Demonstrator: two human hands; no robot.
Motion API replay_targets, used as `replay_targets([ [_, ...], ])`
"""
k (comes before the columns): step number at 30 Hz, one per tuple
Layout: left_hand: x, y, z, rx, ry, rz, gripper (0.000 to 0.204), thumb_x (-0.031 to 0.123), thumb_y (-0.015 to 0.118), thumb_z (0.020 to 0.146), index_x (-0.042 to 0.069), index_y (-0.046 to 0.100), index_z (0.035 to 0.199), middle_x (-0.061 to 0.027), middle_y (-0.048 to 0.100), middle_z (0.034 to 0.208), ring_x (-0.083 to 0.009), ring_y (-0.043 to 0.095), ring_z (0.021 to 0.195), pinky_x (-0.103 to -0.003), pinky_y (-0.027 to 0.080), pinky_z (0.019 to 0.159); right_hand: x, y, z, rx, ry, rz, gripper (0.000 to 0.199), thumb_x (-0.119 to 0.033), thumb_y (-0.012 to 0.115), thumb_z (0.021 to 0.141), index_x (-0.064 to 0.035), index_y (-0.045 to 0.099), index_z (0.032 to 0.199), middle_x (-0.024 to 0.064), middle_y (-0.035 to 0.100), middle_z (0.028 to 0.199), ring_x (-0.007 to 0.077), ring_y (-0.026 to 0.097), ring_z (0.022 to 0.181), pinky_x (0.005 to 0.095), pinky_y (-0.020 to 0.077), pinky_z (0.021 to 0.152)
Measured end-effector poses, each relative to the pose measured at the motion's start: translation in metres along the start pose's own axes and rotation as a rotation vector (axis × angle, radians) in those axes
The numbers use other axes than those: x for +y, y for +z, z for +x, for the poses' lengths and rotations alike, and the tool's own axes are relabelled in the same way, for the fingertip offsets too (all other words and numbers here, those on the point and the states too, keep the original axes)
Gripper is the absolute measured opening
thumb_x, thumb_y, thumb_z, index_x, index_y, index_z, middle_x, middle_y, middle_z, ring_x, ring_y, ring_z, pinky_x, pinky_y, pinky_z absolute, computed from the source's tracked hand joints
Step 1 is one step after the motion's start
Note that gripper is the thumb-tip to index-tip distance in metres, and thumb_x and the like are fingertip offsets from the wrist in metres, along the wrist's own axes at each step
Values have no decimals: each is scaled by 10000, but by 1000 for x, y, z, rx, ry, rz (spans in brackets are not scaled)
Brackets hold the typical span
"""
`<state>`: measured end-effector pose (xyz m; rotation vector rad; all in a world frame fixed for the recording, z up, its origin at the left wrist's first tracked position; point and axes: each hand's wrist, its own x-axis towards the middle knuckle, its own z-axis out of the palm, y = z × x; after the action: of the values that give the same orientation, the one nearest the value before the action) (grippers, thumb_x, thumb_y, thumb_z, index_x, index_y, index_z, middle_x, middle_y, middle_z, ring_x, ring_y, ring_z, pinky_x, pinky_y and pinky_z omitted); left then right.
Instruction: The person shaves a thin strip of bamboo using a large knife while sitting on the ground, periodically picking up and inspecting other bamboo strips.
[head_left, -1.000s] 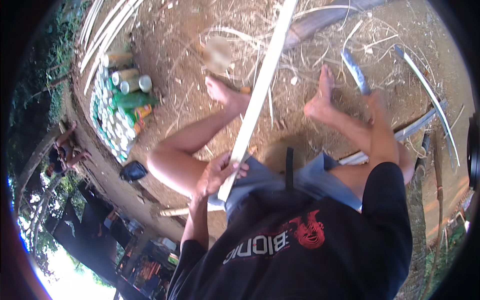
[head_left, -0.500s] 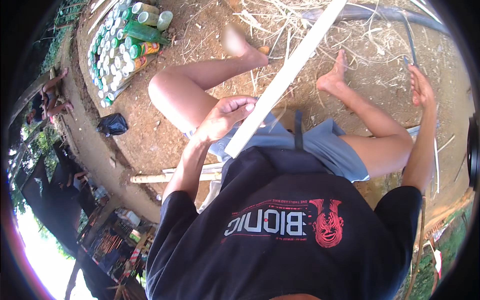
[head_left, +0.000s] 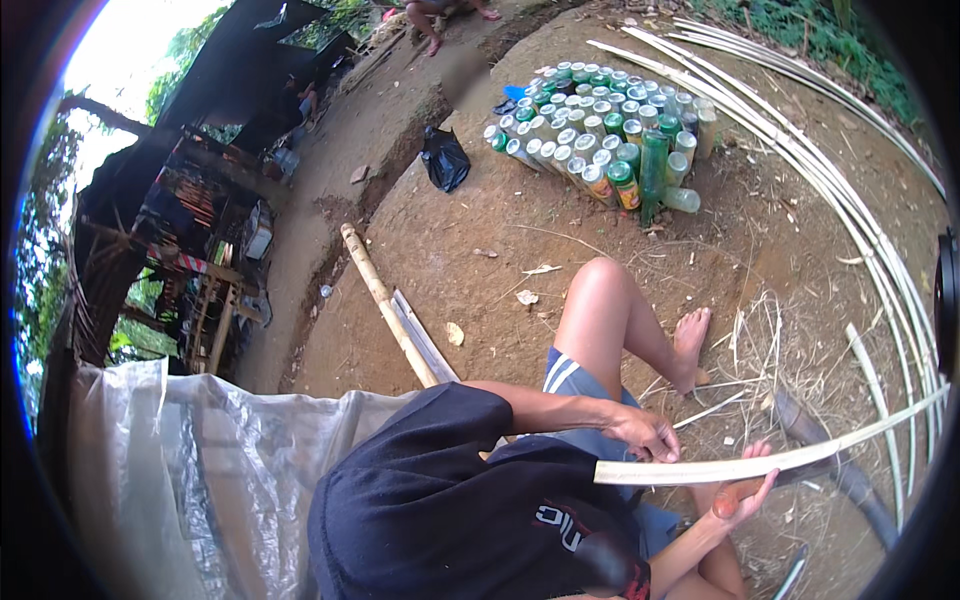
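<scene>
Swung round since the earlier frame, the bamboo strip now lies nearly level across the person's lap, its long end running right toward the curved strips on the ground. Left hand is clamped on its near end; right hand lies open under it, fingers spread. Farther off stands a stack of cans and bottles, with a black bag to its left. A bamboo pole lies at left.

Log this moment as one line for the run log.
left hand grips bamboo strip | right hand supports it from below | person seated on dirt ground
</scene>
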<state>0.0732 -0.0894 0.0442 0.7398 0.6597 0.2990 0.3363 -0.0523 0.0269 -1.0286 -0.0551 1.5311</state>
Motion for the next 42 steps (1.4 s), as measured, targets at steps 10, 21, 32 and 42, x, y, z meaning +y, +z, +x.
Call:
replay_targets([
  [10,88,-68,11,1002,384,1325,108,71,573,802,-20,589,859,-137,565,557,-276,566,412,-354,443,377,-15,0,3,-154,-71,44,424,-289,561,974,21,497,1257,87,585,1141,196,569,1066,326,464,991],
  [21,127,-4,100,153,-68,965,823,705,291,934,-18,638,1121,-164,651,1075,-301,566,1126,-451,422,983,-35,-32,35,-408,56,392,412,-343,585,931,-3,550,1161,120,618,1064,244,569,1043,424,456,964],
  [32,-4,35,10,204,-67,-327,356,340,542,984,23,645,1107,-35,662,848,-101,617,774,-277,513,678,-41,-7,15,-379,1,426,309,-281,618,926,-6,541,1044,85,573,934,207,564,897,356,491,853],
  [42,-6,-90,29,936,102,602,370,354,442,1019,12,577,980,-73,621,838,-171,600,785,-337,512,682,-32,31,-2,-299,88,409,265,-227,586,952,20,540,1037,103,563,934,204,573,889,329,521,881],
])
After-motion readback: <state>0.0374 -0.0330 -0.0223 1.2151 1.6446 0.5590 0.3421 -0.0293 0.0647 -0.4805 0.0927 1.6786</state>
